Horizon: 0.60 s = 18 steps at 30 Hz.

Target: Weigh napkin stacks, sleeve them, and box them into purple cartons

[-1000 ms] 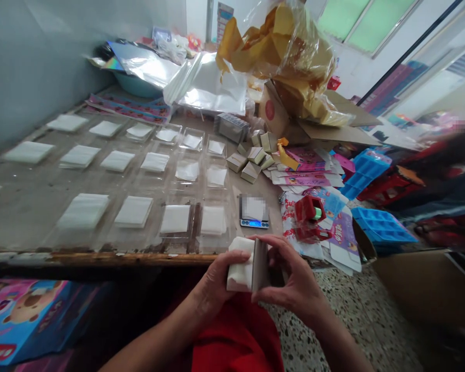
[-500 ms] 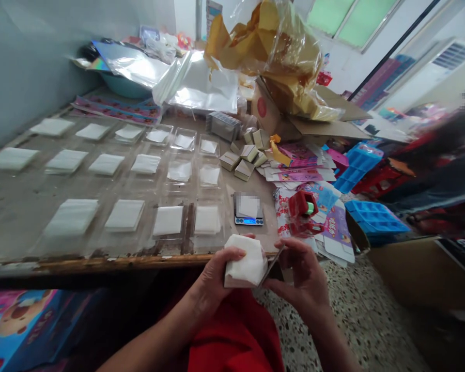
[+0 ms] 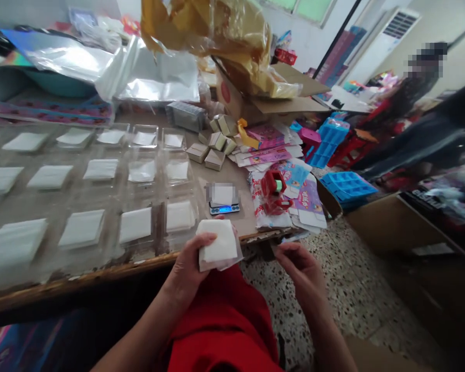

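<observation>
My left hand point(image 3: 194, 253) is closed around a stack of white square sheets point(image 3: 219, 243), thumb on top, just off the table's front edge. A thin translucent layer sticks out at the stack's lower right. To the right, over the speckled floor, my right hand point(image 3: 300, 268) is apart from the stack. Its thumb and fingers are pinched together; what they hold, if anything, I cannot make out. Beyond the stack is a small digital scale point(image 3: 225, 209) with a lit blue display and a white piece point(image 3: 222, 195) on its pan.
Rows of clear trays holding white sheet stacks point(image 3: 135, 225) cover the table's left. Small boxes point(image 3: 215, 159), flattened printed cartons point(image 3: 306, 199) and a red tape dispenser point(image 3: 273, 186) lie right of them. Blue crates point(image 3: 349, 188) and a cardboard box point(image 3: 375, 217) stand further right; a person is behind.
My right hand has separated from the stack, taking away the thin dark flat piece it pinched against its side. The view has swung right, so the table's things appear further left.
</observation>
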Each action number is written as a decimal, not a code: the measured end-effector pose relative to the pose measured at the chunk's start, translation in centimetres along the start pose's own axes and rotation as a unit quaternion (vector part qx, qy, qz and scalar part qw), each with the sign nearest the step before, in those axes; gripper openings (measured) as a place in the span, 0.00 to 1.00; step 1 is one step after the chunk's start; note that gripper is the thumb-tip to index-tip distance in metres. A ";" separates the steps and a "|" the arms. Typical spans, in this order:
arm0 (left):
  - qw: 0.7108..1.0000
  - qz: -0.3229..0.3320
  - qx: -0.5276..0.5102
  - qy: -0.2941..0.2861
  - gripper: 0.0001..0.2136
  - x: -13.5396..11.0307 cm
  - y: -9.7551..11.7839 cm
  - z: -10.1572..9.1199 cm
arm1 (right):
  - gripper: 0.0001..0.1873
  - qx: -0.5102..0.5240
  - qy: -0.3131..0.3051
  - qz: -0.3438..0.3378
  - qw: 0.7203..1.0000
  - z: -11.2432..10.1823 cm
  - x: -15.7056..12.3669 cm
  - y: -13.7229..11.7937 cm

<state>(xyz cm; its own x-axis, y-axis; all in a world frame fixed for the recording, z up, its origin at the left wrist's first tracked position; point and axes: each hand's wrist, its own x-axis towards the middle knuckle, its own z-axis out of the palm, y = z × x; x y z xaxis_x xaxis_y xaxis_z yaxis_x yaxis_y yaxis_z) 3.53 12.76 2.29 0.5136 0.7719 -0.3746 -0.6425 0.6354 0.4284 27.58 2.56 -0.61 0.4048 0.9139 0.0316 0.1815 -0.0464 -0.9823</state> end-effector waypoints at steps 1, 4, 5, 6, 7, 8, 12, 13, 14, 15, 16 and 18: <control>1.000 -0.004 0.005 0.006 0.25 0.0 0.0 -0.1 | 0.08 -0.010 -0.013 -0.001 1.000 0.0 -0.2 0.1; 0.999 -0.023 0.026 0.029 0.25 0.0 -0.5 -0.1 | 0.16 -0.074 -0.077 -0.101 0.989 0.4 -0.5 -1.7; 0.998 -0.030 0.033 0.035 0.25 0.0 -0.8 0.0 | 0.21 -0.107 -0.096 -0.156 0.977 0.6 -0.5 -2.7; 0.998 -0.038 0.037 0.036 0.26 -0.1 -1.2 0.1 | 0.26 -0.144 -0.112 -0.213 0.960 1.0 -0.6 -3.6; 0.998 -0.045 0.037 0.034 0.26 -0.1 -1.5 0.3 | 0.30 -0.183 -0.124 -0.266 0.938 1.5 -0.6 -4.5; 0.998 -0.051 0.037 0.030 0.26 -0.1 -1.8 0.4 | 0.32 -0.220 -0.135 -0.311 0.915 2.0 -0.7 -5.1; 0.998 -0.058 0.024 0.017 0.27 -0.3 -2.4 0.6 | 0.23 -0.303 -0.134 -0.406 0.852 4.7 -1.4 -5.9; 0.998 -0.058 0.021 0.016 0.27 -0.4 -2.4 0.4 | 0.19 -0.300 -0.127 -0.410 0.852 5.2 -1.6 -5.8; 0.998 -0.060 0.014 0.012 0.28 -0.4 -2.4 0.2 | 0.16 -0.290 -0.123 -0.409 0.856 5.7 -1.7 -5.7; 0.998 -0.063 0.005 0.005 0.29 -0.4 -2.4 -0.1 | 0.14 -0.277 -0.122 -0.406 0.862 6.0 -1.8 -5.6; 0.998 -0.065 -0.005 -0.004 0.29 -0.3 -2.5 -0.4 | 0.13 -0.262 -0.127 -0.401 0.869 6.3 -1.8 -5.4; 0.997 -0.066 -0.027 -0.018 0.30 -0.2 -2.6 -1.2 | 0.13 -0.227 -0.142 -0.374 0.888 6.5 -1.9 -5.2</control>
<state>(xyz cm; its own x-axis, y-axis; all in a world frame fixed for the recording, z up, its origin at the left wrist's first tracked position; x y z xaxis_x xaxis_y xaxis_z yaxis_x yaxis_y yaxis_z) 4.47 10.94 0.25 0.6144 0.6830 -0.3948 -0.5979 0.7297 0.3319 20.03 3.67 3.23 -0.2114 0.8193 0.5329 0.6731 0.5174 -0.5284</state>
